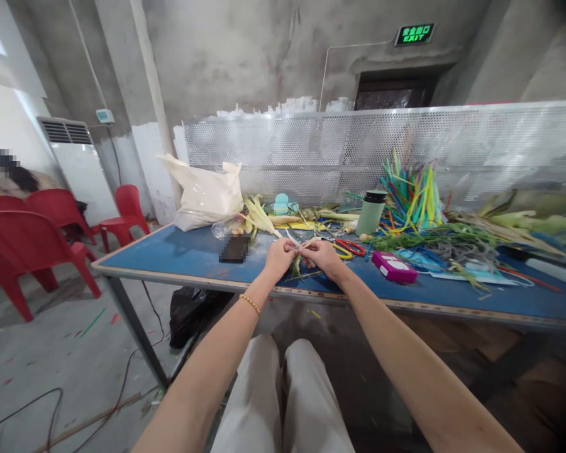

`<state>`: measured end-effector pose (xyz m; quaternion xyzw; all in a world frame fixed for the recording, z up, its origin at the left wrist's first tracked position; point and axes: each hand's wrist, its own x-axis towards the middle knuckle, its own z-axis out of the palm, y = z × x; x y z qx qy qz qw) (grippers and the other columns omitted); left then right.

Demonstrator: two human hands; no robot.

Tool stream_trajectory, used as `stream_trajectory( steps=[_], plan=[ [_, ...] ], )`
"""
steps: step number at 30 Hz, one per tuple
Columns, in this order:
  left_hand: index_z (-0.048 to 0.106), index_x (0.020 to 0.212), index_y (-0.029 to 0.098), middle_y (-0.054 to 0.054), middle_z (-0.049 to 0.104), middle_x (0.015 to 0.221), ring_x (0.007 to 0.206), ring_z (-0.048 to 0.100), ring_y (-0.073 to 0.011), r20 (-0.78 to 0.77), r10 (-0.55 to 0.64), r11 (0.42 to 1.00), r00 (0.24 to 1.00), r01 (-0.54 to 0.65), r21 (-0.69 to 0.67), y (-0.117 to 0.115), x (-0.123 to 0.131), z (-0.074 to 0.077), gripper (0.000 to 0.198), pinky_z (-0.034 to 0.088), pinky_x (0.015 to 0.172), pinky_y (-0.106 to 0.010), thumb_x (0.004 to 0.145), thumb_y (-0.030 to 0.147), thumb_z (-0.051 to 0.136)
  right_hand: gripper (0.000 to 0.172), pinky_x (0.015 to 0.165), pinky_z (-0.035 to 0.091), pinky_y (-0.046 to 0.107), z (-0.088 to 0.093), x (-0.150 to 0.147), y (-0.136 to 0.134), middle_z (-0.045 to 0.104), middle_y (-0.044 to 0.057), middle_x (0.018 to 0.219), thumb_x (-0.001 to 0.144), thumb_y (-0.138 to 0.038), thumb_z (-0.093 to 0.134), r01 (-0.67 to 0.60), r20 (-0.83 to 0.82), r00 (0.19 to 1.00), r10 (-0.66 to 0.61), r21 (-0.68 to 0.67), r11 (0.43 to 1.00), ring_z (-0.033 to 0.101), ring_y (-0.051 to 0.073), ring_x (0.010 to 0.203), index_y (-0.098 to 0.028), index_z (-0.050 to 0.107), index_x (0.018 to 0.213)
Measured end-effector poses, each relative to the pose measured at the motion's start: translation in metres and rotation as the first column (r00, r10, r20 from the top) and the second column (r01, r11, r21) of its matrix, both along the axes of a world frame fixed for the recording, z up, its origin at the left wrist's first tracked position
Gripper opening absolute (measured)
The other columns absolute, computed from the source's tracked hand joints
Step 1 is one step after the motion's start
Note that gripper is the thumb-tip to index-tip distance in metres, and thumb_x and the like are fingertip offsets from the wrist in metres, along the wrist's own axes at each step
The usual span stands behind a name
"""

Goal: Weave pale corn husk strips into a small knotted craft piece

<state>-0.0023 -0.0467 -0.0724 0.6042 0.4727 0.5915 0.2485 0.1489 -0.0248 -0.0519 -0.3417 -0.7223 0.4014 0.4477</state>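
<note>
Both hands meet over the front edge of the blue table (165, 255), fingertips pinched close together. Between the fingers of my left hand (281, 257) and my right hand (324, 257) is a thin piece of green and pale husk or leaf (298, 267), its ends hanging below the fingers. Its exact kind is too small to tell. Just beyond my right hand lie scissors with red handles (351, 246) and a yellow-handled pair (342, 253). Pale corn husks (259, 216) lie behind my left hand.
At the left stand a white plastic bag (207, 195) and a dark, blurred flat object (234, 250). To the right are a green bottle (371, 214), a magenta box (394, 267), colourful strips (415, 195) and green strands (419, 238). A perforated metal panel (283, 141) backs the table.
</note>
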Motion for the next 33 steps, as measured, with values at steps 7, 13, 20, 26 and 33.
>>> stream_trajectory(
  steps=[7,13,20,26,33],
  plan=[
    [0.069,0.062,0.017,-0.004,0.063,0.06,0.065,0.055,-0.0173,-0.148,0.099,0.995,0.984,-0.094,0.042,-0.011,0.001,0.007,0.016,0.04,0.071,-0.029,0.076,0.013,0.066,0.032,0.042,0.043,0.024,0.003,0.003,0.001,0.06,0.0,0.051,0.067,-0.045,0.078,0.008,0.056,0.998,-0.01,0.035,0.999,0.053,0.012,0.043,-0.016,0.065,0.071],
    [0.066,0.063,0.017,-0.002,0.064,0.062,0.067,0.055,-0.0161,-0.231,0.122,0.992,0.965,-0.116,0.041,-0.018,0.002,0.012,0.017,0.039,0.071,-0.028,0.079,0.012,0.064,0.031,0.044,0.047,0.025,0.001,0.003,0.003,0.063,0.0,0.053,0.069,-0.043,0.079,-0.005,0.034,0.999,0.005,-0.005,1.0,0.055,0.013,0.043,-0.016,0.064,0.073],
    [0.068,0.069,0.015,-0.003,0.067,0.067,0.068,0.056,-0.0152,-0.294,0.119,0.993,0.948,-0.121,0.011,-0.018,0.001,0.011,0.012,0.04,0.07,-0.027,0.08,0.012,0.063,0.028,0.047,0.051,0.026,0.001,0.003,0.004,0.065,0.001,0.053,0.069,-0.035,0.081,-0.015,-0.043,0.999,0.011,-0.098,0.995,0.06,0.015,0.044,-0.014,0.064,0.076],
    [0.067,0.067,0.015,-0.003,0.067,0.068,0.069,0.057,-0.0152,-0.282,0.098,0.995,0.954,-0.097,0.019,-0.018,0.001,0.01,0.013,0.041,0.072,-0.027,0.078,0.009,0.062,0.027,0.048,0.052,0.026,0.001,0.003,0.005,0.066,0.002,0.053,0.069,-0.034,0.082,-0.033,-0.07,0.997,0.026,-0.111,0.993,0.062,0.016,0.045,-0.015,0.064,0.075],
    [0.065,0.065,0.016,-0.002,0.063,0.063,0.067,0.055,-0.0155,-0.263,0.091,0.996,0.96,-0.091,0.011,-0.017,0.0,0.008,0.014,0.04,0.07,-0.027,0.077,0.009,0.062,0.025,0.047,0.053,0.027,-0.001,0.002,0.007,0.066,0.002,0.053,0.067,-0.031,0.082,-0.022,-0.097,0.995,0.009,-0.136,0.99,0.061,0.015,0.044,-0.015,0.064,0.075]
  ],
)
